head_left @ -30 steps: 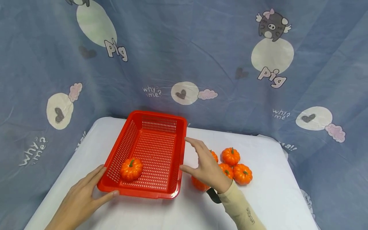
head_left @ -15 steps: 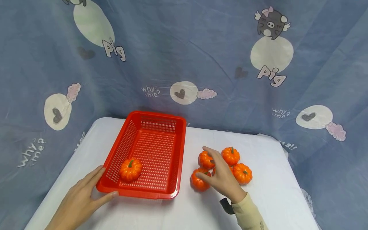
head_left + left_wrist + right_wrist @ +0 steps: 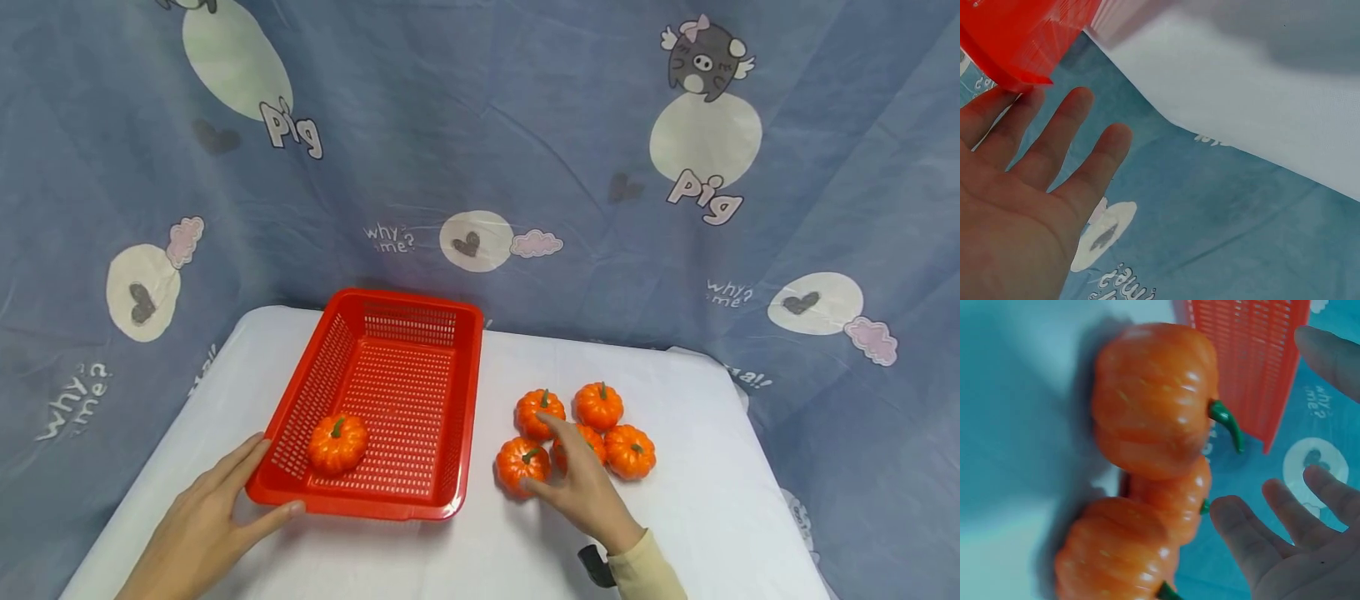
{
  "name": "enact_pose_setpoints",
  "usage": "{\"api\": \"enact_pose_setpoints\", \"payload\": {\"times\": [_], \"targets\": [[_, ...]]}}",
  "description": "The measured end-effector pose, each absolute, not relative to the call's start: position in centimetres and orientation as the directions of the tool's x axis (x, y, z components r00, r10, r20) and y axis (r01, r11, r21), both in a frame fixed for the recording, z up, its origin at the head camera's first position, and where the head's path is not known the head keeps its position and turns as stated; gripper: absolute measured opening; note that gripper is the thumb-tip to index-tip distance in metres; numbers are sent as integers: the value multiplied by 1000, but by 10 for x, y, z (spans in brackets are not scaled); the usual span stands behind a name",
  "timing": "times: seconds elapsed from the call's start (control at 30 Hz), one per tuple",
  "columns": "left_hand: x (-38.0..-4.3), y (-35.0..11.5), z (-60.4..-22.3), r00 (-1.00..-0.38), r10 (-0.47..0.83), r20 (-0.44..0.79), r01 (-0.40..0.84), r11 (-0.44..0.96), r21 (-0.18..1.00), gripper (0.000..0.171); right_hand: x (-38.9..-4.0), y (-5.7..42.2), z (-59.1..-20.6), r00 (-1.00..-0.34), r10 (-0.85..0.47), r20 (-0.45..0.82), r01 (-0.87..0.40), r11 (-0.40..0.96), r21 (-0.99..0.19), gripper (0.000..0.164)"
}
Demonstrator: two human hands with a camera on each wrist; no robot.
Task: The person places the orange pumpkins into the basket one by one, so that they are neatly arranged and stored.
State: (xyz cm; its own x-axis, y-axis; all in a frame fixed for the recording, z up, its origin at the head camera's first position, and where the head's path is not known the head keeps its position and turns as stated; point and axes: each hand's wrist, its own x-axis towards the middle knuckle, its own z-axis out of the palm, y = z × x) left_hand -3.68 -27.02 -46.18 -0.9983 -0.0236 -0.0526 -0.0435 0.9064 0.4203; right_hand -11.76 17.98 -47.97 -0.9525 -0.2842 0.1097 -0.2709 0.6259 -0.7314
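Note:
A red plastic basket (image 3: 471,400) with slotted sides stands at the left of the table, an orange pumpkin with a green stem (image 3: 337,446) inside it near the front left corner. My left hand (image 3: 197,525) is at that corner, fingers extended; in the left wrist view its fingertips meet the basket's rim (image 3: 1007,78). My right hand (image 3: 588,496) hovers over the loose pumpkins with thumb and fingers spread. Nearest its thumb is the front left pumpkin (image 3: 516,467). In the right wrist view a gap shows between the fingers and this large pumpkin (image 3: 1150,400).
Several more pumpkins cluster right of the basket, among them a back left one (image 3: 534,408), a back right one (image 3: 598,406) and a right one (image 3: 632,452). White cloth (image 3: 720,492) covers the table. A blue printed curtain (image 3: 600,167) hangs behind and at both sides.
My right hand has moved from the basket's right side rightward and down to the pumpkins. My left hand has stayed at the basket corner.

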Motion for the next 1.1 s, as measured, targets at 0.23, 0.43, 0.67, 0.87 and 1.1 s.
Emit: {"api": "enact_pose_setpoints", "payload": {"times": [0.23,0.43,0.67,0.87,1.1], "targets": [[-36,-271,-463,-997,-29,-73,-57,906,418,120,-114,178,-491,-957,-285,53,-227,621,-750,89],[-36,-271,-464,-998,-28,-59,-50,909,415,119,-113,178,-496,-954,-297,42,-229,631,-741,90],[-36,-272,-465,-998,-30,-47,-47,912,409,118,-114,177,-501,-955,-294,39,-227,640,-734,90],[-36,-271,-465,-999,-28,-34,-39,908,416,117,-115,175,-505,-951,-304,54,-252,660,-708,89],[-37,-270,-464,-995,-46,-84,-76,912,403,123,-114,172,-508,-951,-307,21,-231,665,-710,87]]}}
